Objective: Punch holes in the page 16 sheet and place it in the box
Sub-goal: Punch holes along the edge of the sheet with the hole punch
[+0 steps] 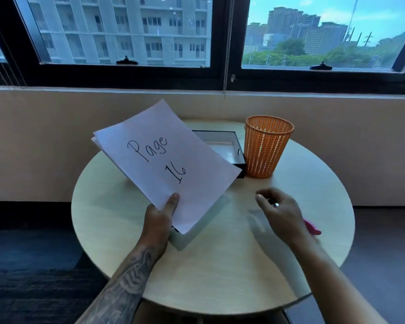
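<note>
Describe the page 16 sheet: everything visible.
The sheet is plain white paper with "Page 16" handwritten in black. It looks flat and uncreased, with no holes visible. The left hand holds it tilted above the table, thumb on top of its near edge. Another sheet's edge peeks out behind its left corner. It hides part of the box behind it.

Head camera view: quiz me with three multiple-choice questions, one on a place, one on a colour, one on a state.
1. Where is the box? A on the table; B on the floor; C on the windowsill.
2. What colour is the mesh basket? A green; B orange; C black.
3. The page 16 sheet is: A in the box; B crumpled; C held up.
Answers: 1A, it sits on the table behind the sheet; 2B, its mesh is orange; 3C, the left hand grips its near edge.
</note>
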### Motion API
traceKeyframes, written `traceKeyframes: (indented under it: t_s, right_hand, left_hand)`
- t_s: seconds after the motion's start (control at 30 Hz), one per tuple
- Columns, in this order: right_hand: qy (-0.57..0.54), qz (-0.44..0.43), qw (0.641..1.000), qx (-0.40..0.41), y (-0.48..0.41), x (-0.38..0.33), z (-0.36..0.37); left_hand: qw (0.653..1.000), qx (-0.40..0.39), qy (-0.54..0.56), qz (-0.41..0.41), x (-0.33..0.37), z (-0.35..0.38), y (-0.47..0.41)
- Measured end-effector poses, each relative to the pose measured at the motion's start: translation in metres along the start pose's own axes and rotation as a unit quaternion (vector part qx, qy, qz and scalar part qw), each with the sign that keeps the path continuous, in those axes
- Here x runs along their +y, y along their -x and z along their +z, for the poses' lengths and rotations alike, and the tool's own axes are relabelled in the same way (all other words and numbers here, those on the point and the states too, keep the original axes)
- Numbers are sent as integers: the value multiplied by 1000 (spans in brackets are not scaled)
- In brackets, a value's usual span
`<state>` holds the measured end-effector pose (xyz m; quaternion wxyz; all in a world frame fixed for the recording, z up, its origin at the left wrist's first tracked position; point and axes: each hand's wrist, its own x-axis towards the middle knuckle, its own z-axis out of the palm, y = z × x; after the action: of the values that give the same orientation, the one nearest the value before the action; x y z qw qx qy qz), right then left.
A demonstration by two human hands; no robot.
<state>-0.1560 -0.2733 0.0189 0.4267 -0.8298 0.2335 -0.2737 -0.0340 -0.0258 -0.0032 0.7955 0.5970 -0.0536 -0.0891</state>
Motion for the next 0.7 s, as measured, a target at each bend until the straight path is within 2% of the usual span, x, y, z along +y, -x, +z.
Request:
traceKeyframes:
  t_s: [0.03, 0.1, 0.17, 0.23, 0.37, 0.43, 0.5, 0.6, 0.7]
  right_hand:
    - [110, -10, 993, 30, 0, 9, -5]
    - [293, 18, 954, 57, 3, 26, -15]
    - [376, 79, 923, 30, 9, 36, -21]
    - [388, 88, 917, 14, 14, 40, -22]
    - [327, -9, 945, -14, 20, 33, -7]
    - [240, -67, 968, -33, 26, 24, 8]
    - [122, -88, 987, -63, 31, 13, 20]
    - [-46, -48, 985, -159, 33, -3, 30]
    - [-196, 40, 944, -262, 33, -22, 30]
  left_hand:
    - [1000, 6, 9, -3, 1, -1, -2]
    - [999, 18, 27, -11, 1, -3, -5]
    - [999, 25, 40, -19, 1, -4, -7]
    - [998, 32, 42, -22, 2, -5, -10]
    - [999, 48, 20, -11, 1, 0, -11]
    - [998, 57, 0, 1, 1, 5, -11]
    - [997, 66, -26, 10, 2, 8, -10]
    - [995, 91, -48, 12, 3, 12, -7]
    - [993, 102, -56, 14, 3, 12, -4]
